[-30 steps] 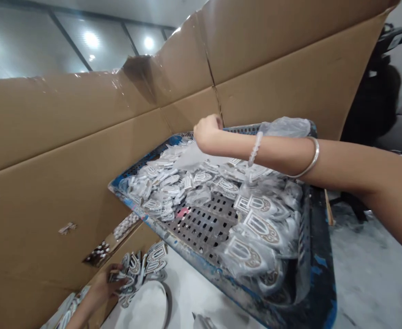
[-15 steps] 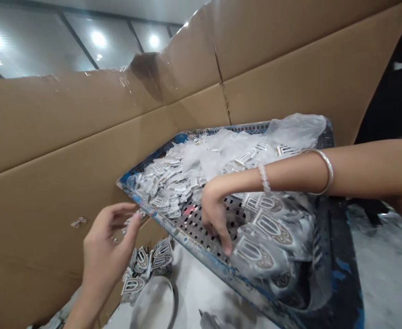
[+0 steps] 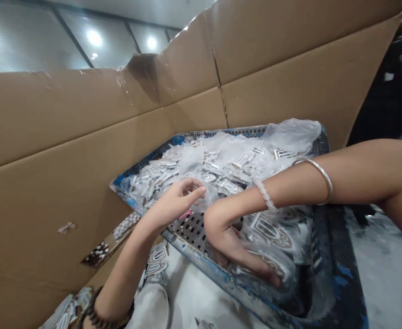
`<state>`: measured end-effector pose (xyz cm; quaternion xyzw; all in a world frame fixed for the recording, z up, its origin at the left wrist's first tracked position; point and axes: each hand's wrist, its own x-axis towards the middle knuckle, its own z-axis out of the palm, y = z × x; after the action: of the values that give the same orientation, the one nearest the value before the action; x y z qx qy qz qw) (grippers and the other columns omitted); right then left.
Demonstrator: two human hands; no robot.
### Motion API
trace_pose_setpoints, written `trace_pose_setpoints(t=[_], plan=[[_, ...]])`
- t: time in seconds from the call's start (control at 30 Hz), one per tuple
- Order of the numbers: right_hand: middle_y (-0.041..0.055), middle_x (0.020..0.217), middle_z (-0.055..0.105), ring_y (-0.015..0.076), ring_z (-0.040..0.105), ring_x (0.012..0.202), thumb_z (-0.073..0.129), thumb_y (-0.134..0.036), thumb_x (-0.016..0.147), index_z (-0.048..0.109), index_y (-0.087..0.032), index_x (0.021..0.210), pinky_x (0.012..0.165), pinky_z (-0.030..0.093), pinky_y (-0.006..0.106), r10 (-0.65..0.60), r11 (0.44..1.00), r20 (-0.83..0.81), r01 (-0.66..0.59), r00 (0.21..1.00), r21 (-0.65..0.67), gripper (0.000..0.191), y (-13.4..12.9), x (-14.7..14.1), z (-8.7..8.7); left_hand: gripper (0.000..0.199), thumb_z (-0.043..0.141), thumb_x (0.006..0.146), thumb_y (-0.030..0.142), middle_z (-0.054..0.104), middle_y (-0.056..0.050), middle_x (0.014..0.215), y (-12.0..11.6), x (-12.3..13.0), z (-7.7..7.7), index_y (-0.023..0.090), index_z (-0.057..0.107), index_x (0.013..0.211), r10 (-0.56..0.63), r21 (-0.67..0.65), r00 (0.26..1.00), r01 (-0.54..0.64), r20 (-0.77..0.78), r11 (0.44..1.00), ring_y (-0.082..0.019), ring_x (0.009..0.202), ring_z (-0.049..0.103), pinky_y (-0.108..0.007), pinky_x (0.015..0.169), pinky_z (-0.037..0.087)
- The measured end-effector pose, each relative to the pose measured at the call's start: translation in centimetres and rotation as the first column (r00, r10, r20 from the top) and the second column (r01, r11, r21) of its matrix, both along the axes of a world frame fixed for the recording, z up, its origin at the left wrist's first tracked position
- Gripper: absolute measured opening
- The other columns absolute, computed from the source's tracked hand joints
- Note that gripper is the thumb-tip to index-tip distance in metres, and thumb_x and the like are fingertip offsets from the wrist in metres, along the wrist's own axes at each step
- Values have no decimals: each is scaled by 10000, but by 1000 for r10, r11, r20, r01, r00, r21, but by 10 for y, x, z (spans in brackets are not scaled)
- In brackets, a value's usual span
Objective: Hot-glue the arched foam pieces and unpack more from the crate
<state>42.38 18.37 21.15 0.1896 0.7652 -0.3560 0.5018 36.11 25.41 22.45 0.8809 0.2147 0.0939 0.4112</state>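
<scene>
Bright lights (image 3: 94,38) and dark-framed panels (image 3: 26,43) above creased brown cardboard walls (image 3: 276,91)

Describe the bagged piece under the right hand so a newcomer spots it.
Find the dark tray beside the cardboard wall. Go to its near right part. The bagged piece has the right hand across it; the one just behind doesn't.

There were two grips, one left grip (image 3: 183,195) and one right grip (image 3: 235,242). One big tray (image 3: 201,264) was under both. One dark bracelet (image 3: 96,315) was behind the left grip. One beaded bracelet (image 3: 265,194) and one shiny bangle (image 3: 326,175) were behind the right grip. Around both grips were white pieces (image 3: 267,228), too many to count.
</scene>
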Motion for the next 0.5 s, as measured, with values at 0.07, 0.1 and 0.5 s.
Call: trace_pose_setpoints(t=[0.07,0.1,0.5], plan=[[-248,746,700,126,661,1055,665,-319,760,702,-463,484,805,513,143,-27,968,123,56,992,-243,314,6,-1,-8,295,616,746,485,682,-48,793,1,-2,-1,199,622,819,61,19,998,-62,33,998,-184,681,623,-261,552,441],[-257,732,691,125,657,1059,663,-330,757,690,-475,464,798,510,142,-21,970,117,48,993,-237,328,8,-1,-13,291,621,739,483,680,-47,779,2,-2,-2,200,622,809,87,31,995,-89,54,996,-188,687,626,-263,558,442],[-269,838,688,179,620,1141,765,-374,593,698,-496,501,718,560,226,-29,988,11,30,1000,-154,167,8,1,-15,284,587,740,460,676,-49,799,-2,0,2,187,600,816,144,20,990,-144,-1,989,-186,690,606,-239,503,391]])
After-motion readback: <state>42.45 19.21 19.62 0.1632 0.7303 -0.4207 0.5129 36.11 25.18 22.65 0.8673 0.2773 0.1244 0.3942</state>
